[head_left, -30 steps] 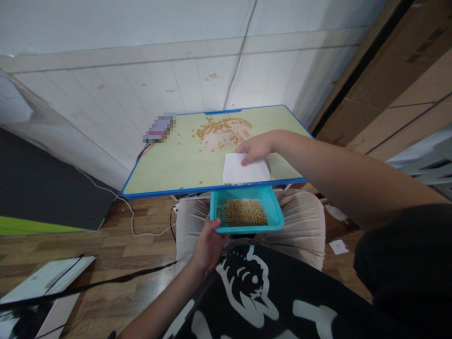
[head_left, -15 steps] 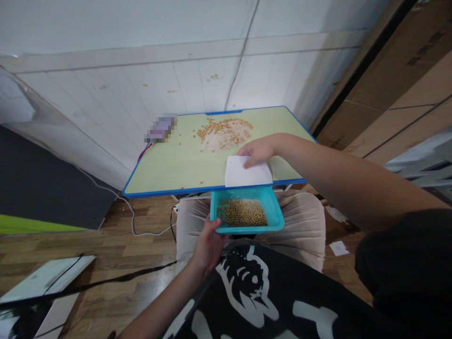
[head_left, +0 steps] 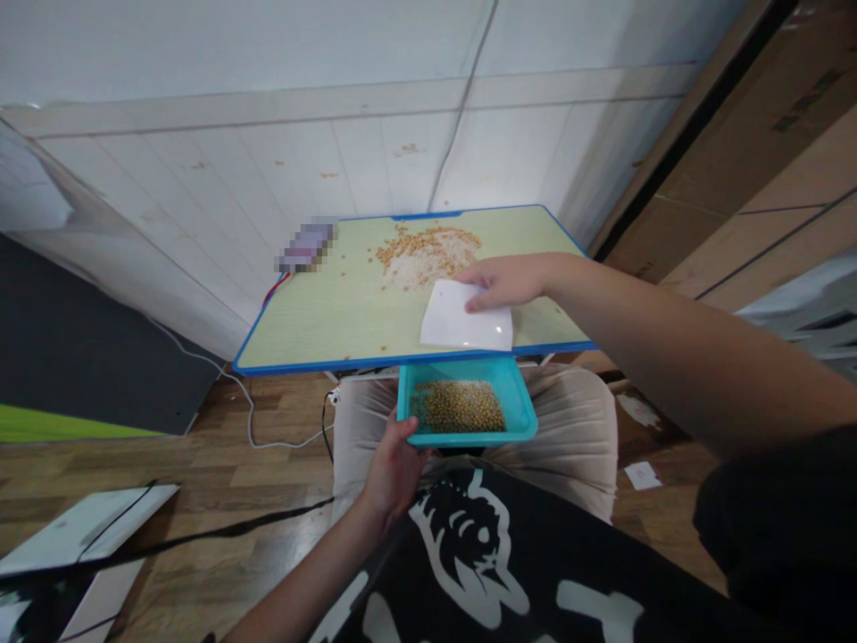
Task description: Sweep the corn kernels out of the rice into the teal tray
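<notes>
My left hand grips the near left corner of a teal tray and keeps it just under the near edge of the small table. Yellow beans with some rice lie in the tray. My right hand pinches the top edge of a white card, which is lifted slightly off the tabletop near that edge. Farther back on the table lies a pile of rice and beans, a short way beyond the card.
A blurred small object with a red cable sits at the table's far left. Stray beans dot the tabletop. A white cable runs over the wooden floor. Cardboard boxes stand at the right, a white board lies at the lower left.
My right hand has drawn the white card back from the table's near edge toward the pile and tilted it up. The tray and my left hand have stayed in place.
</notes>
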Demonstrator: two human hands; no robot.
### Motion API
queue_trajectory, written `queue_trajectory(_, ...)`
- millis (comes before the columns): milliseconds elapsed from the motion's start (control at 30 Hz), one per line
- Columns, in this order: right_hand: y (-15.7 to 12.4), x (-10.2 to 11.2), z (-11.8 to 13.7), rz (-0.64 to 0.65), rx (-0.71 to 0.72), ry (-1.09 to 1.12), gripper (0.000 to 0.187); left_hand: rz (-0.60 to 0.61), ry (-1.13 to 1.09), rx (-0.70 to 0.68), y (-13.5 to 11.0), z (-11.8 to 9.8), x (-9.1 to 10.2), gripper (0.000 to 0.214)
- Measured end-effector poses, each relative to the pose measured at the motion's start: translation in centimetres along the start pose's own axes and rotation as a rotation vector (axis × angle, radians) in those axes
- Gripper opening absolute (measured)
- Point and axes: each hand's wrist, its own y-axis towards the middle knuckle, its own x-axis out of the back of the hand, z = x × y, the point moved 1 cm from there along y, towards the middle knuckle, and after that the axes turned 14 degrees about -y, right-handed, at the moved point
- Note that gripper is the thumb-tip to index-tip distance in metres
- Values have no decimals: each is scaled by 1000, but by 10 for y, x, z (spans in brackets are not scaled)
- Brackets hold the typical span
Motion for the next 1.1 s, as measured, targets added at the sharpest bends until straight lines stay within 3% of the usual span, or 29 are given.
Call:
queue_trajectory(133, -12, 17, -7, -224, -56, -130, 34, -5, -13, -9, 1, 0, 0, 69)
queue_trajectory(233, -17, 16, -5, -282, -90, -254, 34, -23, -12, 8, 1, 0, 0, 67)
queue_trajectory(467, -7, 0, 14, -233, -173, -416, 34, -44, -23, -11, 2, -1, -2, 63)
queue_trajectory(733, 30, 0, 29, -179, -169, -425, 44, -33, -12, -76, -1, -8, 3, 66)
queue_trajectory(1100, 72, 2, 51, -81, -86, -374, 45, -144, -79, -161, -5, -33, 34, 61)
